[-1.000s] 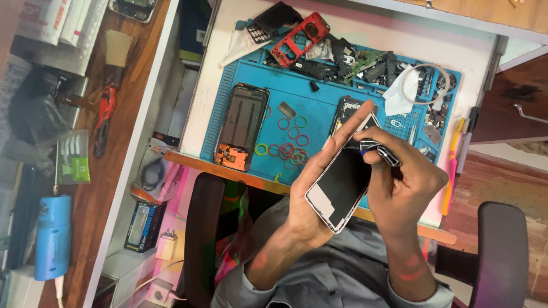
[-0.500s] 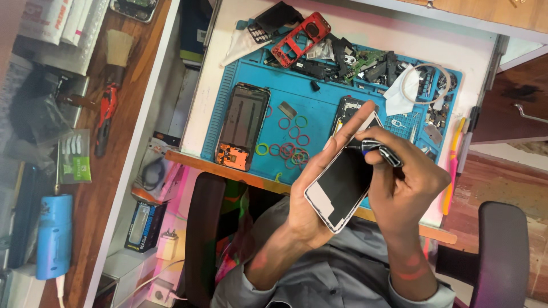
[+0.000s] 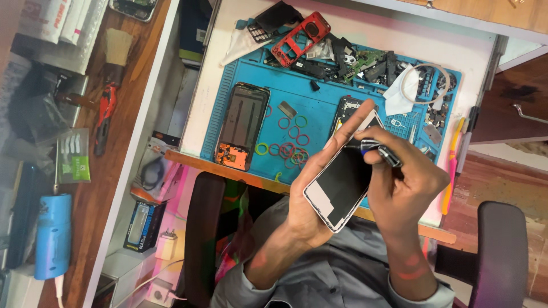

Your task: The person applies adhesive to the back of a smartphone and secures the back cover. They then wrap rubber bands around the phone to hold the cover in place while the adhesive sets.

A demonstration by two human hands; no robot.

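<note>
Your white bench (image 3: 228, 68) fills the upper view, with a wooden shelf (image 3: 114, 171) to its left and a chair arm (image 3: 502, 251) at lower right. On the bench lies a blue mat (image 3: 319, 97), and on it an opened phone body (image 3: 242, 125) showing its insides, a red frame (image 3: 301, 39) among dark loose parts along the top edge, a white wipe (image 3: 397, 94), and a scatter of coloured rings (image 3: 288, 145). Your left hand (image 3: 311, 199) is wrapped around a phone panel (image 3: 342, 177), gripping it by its edges, tilted, above the mat's near edge and close to your chest. Your right hand (image 3: 408, 188) is closed on a small dark tool (image 3: 379, 151), its tip touching the panel's upper corner. Judging by that, the work on the panel looks only begun: one corner is being worked, the rest of the edge seems untouched, and the body sits open on the mat.
</note>
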